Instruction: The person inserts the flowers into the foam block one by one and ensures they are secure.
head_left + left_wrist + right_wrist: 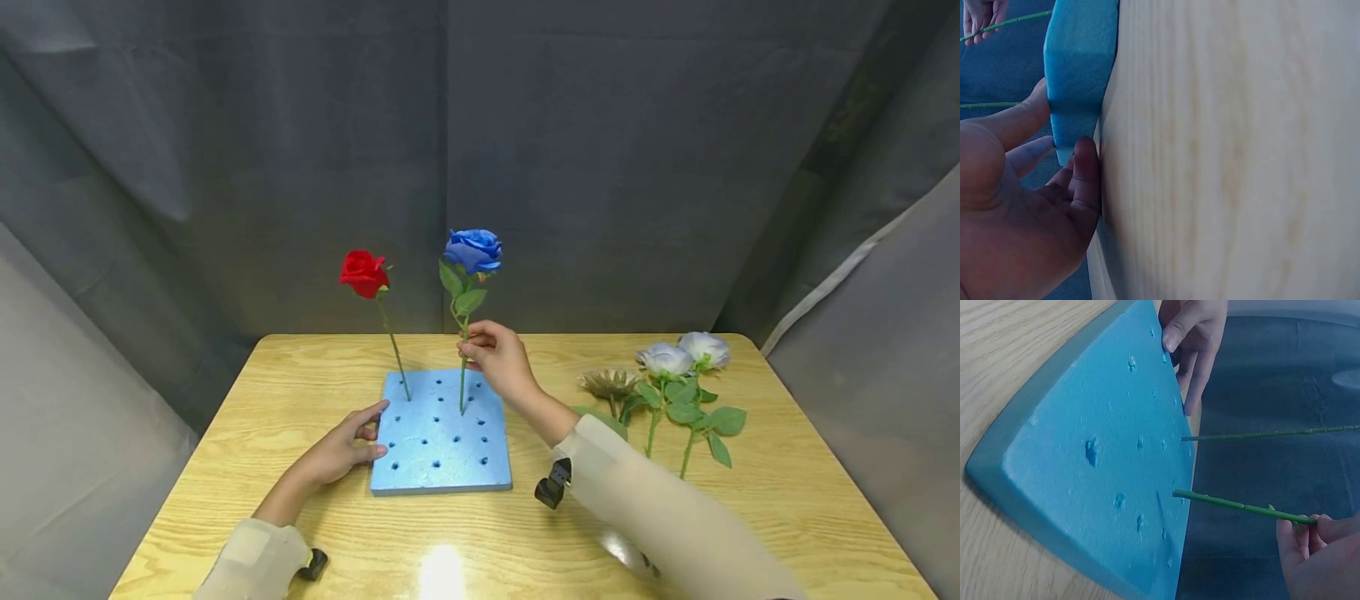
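My right hand [498, 358] pinches the green stem of a blue rose [474, 252] between thumb and fingers. Its cut stem end [1179, 494] is visible just over the light-blue foam board [442, 475], which is dotted with holes. A red rose [364, 273] stands in the board's far left part, leaning left. My left hand [347, 446] grips the board's left edge. In the left wrist view, thumb and fingers [1087, 162] lie against that edge.
On the table's right side lie two pale white-lilac roses [664, 359] with leafy stems and a brownish flower [609, 383]. My right sleeve [660, 517] covers part of their stems. Dark grey curtains [585, 167] stand behind the wooden table [232, 433].
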A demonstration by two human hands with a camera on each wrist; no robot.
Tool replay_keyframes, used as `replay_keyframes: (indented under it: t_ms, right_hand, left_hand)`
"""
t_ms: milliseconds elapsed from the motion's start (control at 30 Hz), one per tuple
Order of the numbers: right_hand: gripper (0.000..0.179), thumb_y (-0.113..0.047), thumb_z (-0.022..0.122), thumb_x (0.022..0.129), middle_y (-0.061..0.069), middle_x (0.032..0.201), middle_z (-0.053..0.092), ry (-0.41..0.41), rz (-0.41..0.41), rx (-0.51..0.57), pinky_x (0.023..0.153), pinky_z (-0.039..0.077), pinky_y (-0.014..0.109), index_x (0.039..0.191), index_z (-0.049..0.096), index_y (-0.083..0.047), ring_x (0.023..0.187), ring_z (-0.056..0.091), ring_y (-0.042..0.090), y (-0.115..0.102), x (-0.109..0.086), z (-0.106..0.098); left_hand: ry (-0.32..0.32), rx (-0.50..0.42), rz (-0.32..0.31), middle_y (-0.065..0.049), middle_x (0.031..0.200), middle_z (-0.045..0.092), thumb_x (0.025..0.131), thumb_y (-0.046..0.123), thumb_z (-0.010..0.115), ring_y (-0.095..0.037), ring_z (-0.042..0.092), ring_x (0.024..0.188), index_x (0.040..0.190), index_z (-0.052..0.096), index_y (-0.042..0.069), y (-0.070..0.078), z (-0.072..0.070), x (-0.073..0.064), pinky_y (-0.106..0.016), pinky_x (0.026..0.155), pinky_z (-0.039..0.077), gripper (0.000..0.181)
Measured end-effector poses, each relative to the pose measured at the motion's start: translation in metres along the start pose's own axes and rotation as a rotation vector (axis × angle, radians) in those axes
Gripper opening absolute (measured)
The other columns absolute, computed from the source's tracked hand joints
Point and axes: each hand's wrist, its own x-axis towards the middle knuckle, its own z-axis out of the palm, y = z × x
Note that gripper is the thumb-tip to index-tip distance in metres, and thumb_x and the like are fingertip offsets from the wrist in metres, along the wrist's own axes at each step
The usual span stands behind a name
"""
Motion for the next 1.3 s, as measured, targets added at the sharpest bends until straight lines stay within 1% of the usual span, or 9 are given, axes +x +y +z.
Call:
replay_keyframes:
  t_ms: [167,267,400,500,633,800,900,1133,1300]
  right_hand:
    - [0.020,0.001,0.067,0.098,0.018,0.104,0.068,-0.002,-0.021,-0.004,0.082,0.061,0.038,0.118,0.068,0.001,0.102,0.069,0.038,0.003,0.004,0.008]
    - [0.018,0.000,0.068,0.098,0.022,0.105,0.068,-0.003,-0.038,0.004,0.084,0.060,0.043,0.116,0.068,0.002,0.101,0.069,0.039,0.005,0.007,0.012]
    - [0.019,0.001,0.067,0.099,0.028,0.107,0.067,0.000,-0.054,0.010,0.089,0.058,0.051,0.117,0.067,0.006,0.102,0.068,0.043,0.003,0.008,0.017]
    - [0.021,0.001,0.067,0.099,0.026,0.105,0.067,0.010,-0.065,-0.004,0.088,0.058,0.049,0.118,0.066,0.008,0.100,0.068,0.041,0.007,0.012,0.021]
    - [0.020,0.000,0.069,0.098,0.019,0.101,0.068,0.025,-0.083,-0.010,0.083,0.061,0.039,0.116,0.067,0.006,0.096,0.070,0.035,0.015,0.018,0.025]
    - [0.022,0.002,0.068,0.097,0.019,0.101,0.068,0.023,-0.093,-0.005,0.084,0.060,0.044,0.117,0.065,0.009,0.098,0.069,0.039,0.017,0.019,0.029]
    - [0.023,0.002,0.069,0.097,0.019,0.101,0.068,0.024,-0.092,-0.002,0.085,0.060,0.046,0.118,0.064,0.011,0.098,0.069,0.040,0.016,0.019,0.031]
    - [0.017,0.001,0.070,0.096,0.018,0.097,0.069,0.034,-0.100,-0.014,0.078,0.061,0.034,0.112,0.067,0.006,0.095,0.070,0.038,0.016,0.019,0.034]
    - [0.019,-0.002,0.069,0.098,0.017,0.098,0.069,0.010,-0.104,-0.054,0.079,0.061,0.033,0.115,0.067,0.008,0.096,0.070,0.038,0.017,0.016,0.035]
  left_hand:
    - [0.001,-0.015,-0.003,-0.022,0.155,0.038,0.098,0.016,0.071,-0.031,0.046,0.122,0.164,0.029,0.015,0.000,0.000,0.000,-0.032,0.088,0.047,0.078]
    - [0.000,-0.019,-0.002,-0.023,0.155,0.038,0.098,0.016,0.071,-0.032,0.046,0.122,0.164,0.029,0.014,0.001,0.000,-0.001,-0.030,0.085,0.048,0.078]
    - [-0.002,-0.021,0.002,-0.024,0.154,0.038,0.098,0.015,0.071,-0.033,0.046,0.122,0.164,0.030,0.013,0.002,0.000,-0.002,-0.032,0.085,0.048,0.077]
    - [0.001,-0.011,0.001,-0.024,0.155,0.038,0.098,0.016,0.071,-0.033,0.047,0.123,0.164,0.030,0.014,0.001,0.000,-0.001,-0.033,0.087,0.048,0.077]
    - [0.008,0.004,-0.011,-0.021,0.155,0.039,0.098,0.016,0.071,-0.031,0.047,0.122,0.164,0.030,0.016,0.000,0.000,0.000,-0.033,0.088,0.048,0.077]
    - [0.006,-0.001,-0.015,-0.020,0.155,0.039,0.098,0.016,0.071,-0.031,0.046,0.122,0.164,0.030,0.017,0.000,0.000,0.000,-0.033,0.087,0.048,0.078]
    - [0.003,-0.022,-0.020,-0.020,0.155,0.038,0.098,0.015,0.071,-0.031,0.045,0.122,0.164,0.030,0.017,0.000,0.000,0.000,-0.032,0.085,0.049,0.078]
    - [-0.002,-0.064,-0.034,-0.019,0.154,0.037,0.098,0.014,0.071,-0.031,0.043,0.120,0.164,0.030,0.017,0.001,0.000,0.000,-0.030,0.083,0.049,0.078]
    - [-0.001,-0.060,-0.033,-0.019,0.155,0.037,0.098,0.014,0.071,-0.031,0.044,0.121,0.164,0.030,0.017,0.001,0.000,0.000,-0.031,0.085,0.049,0.078]
